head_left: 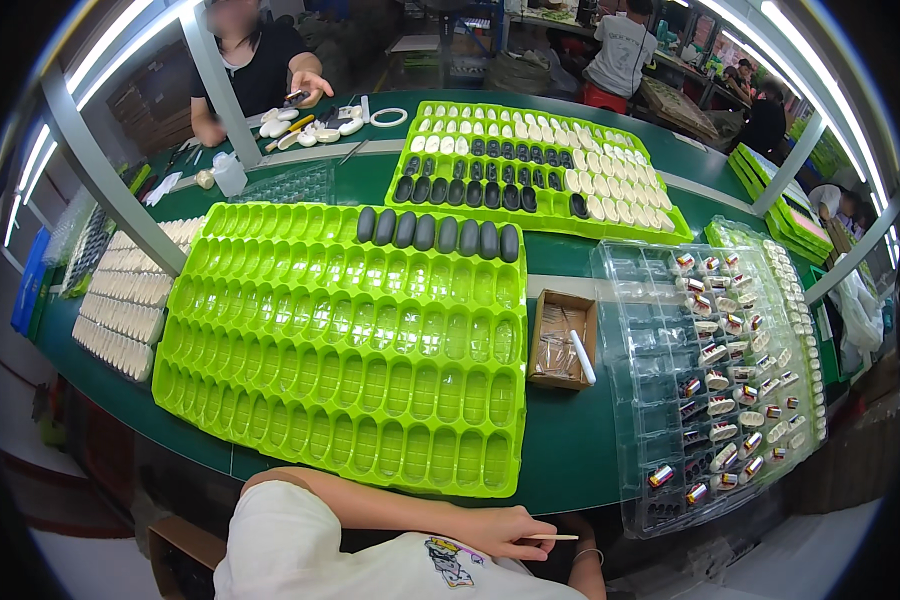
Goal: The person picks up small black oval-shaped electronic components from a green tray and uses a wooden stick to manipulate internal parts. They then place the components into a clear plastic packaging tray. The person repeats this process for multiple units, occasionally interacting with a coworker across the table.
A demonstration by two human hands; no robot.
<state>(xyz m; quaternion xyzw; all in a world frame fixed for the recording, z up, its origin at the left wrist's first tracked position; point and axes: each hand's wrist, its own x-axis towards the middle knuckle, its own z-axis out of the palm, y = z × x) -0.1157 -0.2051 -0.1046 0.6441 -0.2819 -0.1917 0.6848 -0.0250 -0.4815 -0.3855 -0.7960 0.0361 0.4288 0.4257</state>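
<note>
My left hand [505, 530] is below the table's near edge, in front of my white shirt, and pinches a thin pale stick [552, 537] that points right. Of my right arm only the wrist [588, 560] with a thin bracelet shows at the lower edge; its hand is hidden in shadow. Straight ahead lies a large green tray [340, 400] of oval cavities, nearly all bare, with several black oval pieces [440, 232] lined up in its top row. A small open cardboard box [562, 300] holding thin sticks and a white tube sits right of it.
A second green tray [670, 225] at the back holds white and black oval pieces. A clear plastic tray [630, 300] with small metallic parts lies at the right. Stacked trays of cream pieces [120, 310] lie at the left. A person in black [260, 60] works across the table.
</note>
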